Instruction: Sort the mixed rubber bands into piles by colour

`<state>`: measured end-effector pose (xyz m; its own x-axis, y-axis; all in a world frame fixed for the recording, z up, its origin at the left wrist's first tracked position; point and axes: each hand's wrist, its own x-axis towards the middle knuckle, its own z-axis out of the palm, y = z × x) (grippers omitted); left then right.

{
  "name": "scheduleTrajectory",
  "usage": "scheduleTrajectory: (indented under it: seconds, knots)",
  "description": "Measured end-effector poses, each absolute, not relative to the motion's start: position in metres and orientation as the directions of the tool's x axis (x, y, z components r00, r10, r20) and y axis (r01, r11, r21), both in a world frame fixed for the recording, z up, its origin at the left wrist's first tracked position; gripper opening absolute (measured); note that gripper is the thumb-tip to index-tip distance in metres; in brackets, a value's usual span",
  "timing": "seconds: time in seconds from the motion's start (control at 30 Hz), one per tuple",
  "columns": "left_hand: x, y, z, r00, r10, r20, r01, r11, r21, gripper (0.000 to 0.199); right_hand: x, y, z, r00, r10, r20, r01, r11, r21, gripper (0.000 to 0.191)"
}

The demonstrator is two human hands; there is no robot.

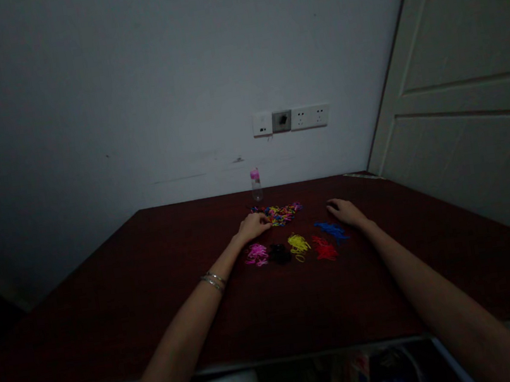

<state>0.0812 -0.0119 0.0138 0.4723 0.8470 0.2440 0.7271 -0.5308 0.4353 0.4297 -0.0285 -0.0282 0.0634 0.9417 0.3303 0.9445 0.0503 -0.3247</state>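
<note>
A mixed heap of small colourful rubber bands [282, 214] lies toward the back of the table. My left hand [253, 224] is at the heap's left edge, thumb and fingers drawn together; whatever is between the fingertips is too small to make out. To the right of the heap, my right hand [344, 211] rests near the tabletop with loosely bent fingers apart, and nothing shows in it. In front of the heap are sorted piles: pink bands [257, 254], black bands [279, 253], yellow bands [299, 244] and red bands [325, 249]. Blue bands [332, 230] lie just left of my right hand.
A clear bottle with a pink top [256, 188] stands behind the heap, near the wall. The dark red table [122, 300] reaches back to that wall, which carries sockets [310, 117]. A pale door [465, 57] rises at right. Various items sit below the table's front edge.
</note>
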Motion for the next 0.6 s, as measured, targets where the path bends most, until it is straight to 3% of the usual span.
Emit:
scheduleTrajectory:
  seconds: [0.6]
  knots:
    - [0.0808,-0.0109,0.0120,0.412,0.878,0.243,0.771,-0.478,0.420,0.019,0.4243,-0.0312,-0.0244,0.057,0.942,0.329,0.952,0.049,-0.303,0.040]
